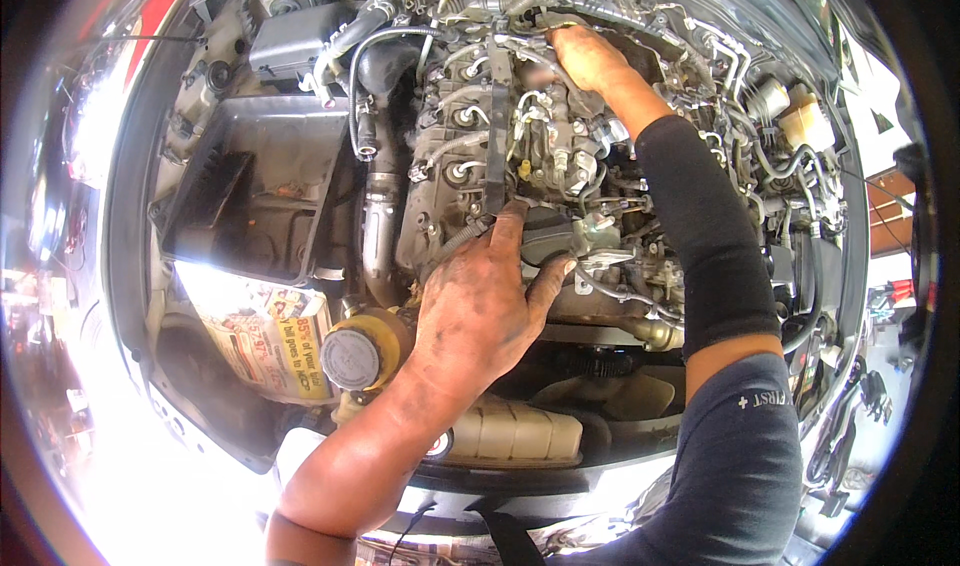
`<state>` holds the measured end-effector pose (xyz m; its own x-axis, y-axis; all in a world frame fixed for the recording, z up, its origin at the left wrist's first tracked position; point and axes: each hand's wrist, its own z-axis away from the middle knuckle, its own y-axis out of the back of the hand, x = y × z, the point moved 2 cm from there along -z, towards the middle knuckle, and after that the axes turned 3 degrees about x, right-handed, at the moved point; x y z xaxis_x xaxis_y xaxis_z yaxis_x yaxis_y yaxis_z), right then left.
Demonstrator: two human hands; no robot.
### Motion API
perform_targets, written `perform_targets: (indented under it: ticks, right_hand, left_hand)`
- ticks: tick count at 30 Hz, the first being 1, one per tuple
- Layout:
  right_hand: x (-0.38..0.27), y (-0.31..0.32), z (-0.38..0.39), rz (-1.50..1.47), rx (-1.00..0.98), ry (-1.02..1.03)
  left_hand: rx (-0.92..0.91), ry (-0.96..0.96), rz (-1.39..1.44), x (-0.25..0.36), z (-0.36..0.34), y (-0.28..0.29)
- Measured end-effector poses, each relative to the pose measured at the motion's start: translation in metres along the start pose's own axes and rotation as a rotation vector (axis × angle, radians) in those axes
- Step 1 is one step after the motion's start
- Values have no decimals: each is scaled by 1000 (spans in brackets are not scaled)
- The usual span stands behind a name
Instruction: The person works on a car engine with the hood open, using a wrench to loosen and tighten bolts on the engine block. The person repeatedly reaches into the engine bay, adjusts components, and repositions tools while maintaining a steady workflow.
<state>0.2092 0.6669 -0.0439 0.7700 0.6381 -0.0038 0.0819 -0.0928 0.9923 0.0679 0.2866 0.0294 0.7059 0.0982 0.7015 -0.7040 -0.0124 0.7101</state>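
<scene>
My left hand (472, 311) leans on the front of a greasy car engine (440, 221), index finger and thumb spread apart. Its index fingertip touches the engine by the lower end of a long black strip (497, 116) and a corrugated hose (462, 236). A dark rounded cover (548, 231) lies between that finger and the thumb. At the far end of the engine, my right hand (590, 58) reaches in among hoses and pipes with its fingers bent together. Its fingertips are partly hidden, so what they grip cannot be made out. A black sleeve (705, 221) covers the right forearm.
Left of the engine sits an open black box (270, 191), with printed newspaper (275, 336) below it. A yellowish reservoir with a grey cap (352, 358) stands beside my left wrist. A pale plastic tank (520, 431) lies nearer. Another yellowed reservoir (805, 121) is at far right.
</scene>
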Motion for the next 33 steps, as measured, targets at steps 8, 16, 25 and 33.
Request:
perform_targets:
  ticks: [8,16,25,33]
  right_hand:
    - [-6,7,1,-41,-76,3]
    - [-7,9,2,-1,-43,133]
    - [-5,3,3,-13,-36,136]
    - [-44,25,-10,257,-190,-113]
  left_hand:
    - [22,-37,13,-1,0,0]
    - [9,-13,33,-2,-1,-2]
    - [10,-16,19,-2,0,-3]
    - [155,-136,45,-7,3,-5]
